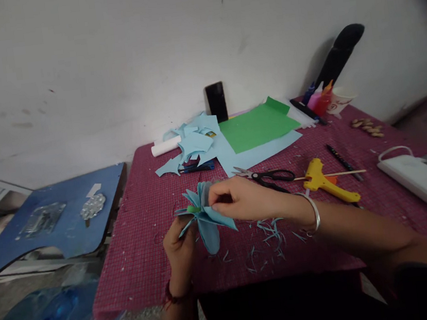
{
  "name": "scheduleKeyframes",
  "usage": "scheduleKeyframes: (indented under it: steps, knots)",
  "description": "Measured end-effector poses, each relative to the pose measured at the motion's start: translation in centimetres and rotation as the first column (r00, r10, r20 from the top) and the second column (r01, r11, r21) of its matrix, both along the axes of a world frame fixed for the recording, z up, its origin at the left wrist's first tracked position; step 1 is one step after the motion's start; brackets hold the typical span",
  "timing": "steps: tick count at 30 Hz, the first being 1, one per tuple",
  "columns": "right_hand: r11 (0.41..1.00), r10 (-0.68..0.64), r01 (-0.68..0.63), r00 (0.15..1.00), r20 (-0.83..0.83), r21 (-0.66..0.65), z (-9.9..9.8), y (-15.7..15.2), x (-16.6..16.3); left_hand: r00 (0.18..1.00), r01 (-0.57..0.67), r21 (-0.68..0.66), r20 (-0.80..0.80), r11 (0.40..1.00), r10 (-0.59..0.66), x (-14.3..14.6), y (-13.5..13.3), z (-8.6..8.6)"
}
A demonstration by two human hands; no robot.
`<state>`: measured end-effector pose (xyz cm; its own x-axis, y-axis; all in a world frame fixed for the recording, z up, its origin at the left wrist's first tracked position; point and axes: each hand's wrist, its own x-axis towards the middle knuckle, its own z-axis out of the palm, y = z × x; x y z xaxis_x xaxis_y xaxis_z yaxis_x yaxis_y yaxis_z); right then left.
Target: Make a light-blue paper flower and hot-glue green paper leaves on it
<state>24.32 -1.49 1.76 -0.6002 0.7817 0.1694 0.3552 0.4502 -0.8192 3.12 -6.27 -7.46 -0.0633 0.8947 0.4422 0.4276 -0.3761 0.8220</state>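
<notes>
A light blue paper flower (209, 230) with a bit of green at its centre is held up over the near part of the table. My left hand (179, 242) is closed around its underside from the left. From the right, my right hand (237, 197) pinches one of the upper petals between thumb and fingers. Black-handled scissors (264, 175) lie just behind my right wrist, blades partly open. Thin curled blue paper strips (271, 232) are scattered on the cloth below my right forearm.
On the checked red tablecloth (130, 243) lie blue paper scraps (194, 144), a green sheet (258, 126), a yellow glue gun (323, 180), a black pen (341, 160), peanuts (367, 127) and a white power strip (426, 183). A phone (216, 101) leans on the wall. A blue table (69, 219) stands left.
</notes>
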Motion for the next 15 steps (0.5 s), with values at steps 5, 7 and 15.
scheduleKeyframes:
  steps: [5,7,15]
  knots:
    - [0.999,-0.032,0.031,0.999,-0.029,-0.018,0.1,-0.8,-0.1,0.989,-0.115,0.097,-0.082,0.989,0.123,0.6,-0.3,0.4]
    - [0.999,-0.034,0.033,0.999,-0.036,-0.034,0.2,-1.1,-0.1,0.985,-0.139,0.110,-0.086,0.984,0.148,0.7,-0.3,0.5]
    - [0.996,-0.086,0.086,0.996,0.024,0.001,-0.4,-1.3,-0.7,0.977,-0.161,0.138,-0.117,0.977,0.178,1.2,-0.3,0.9]
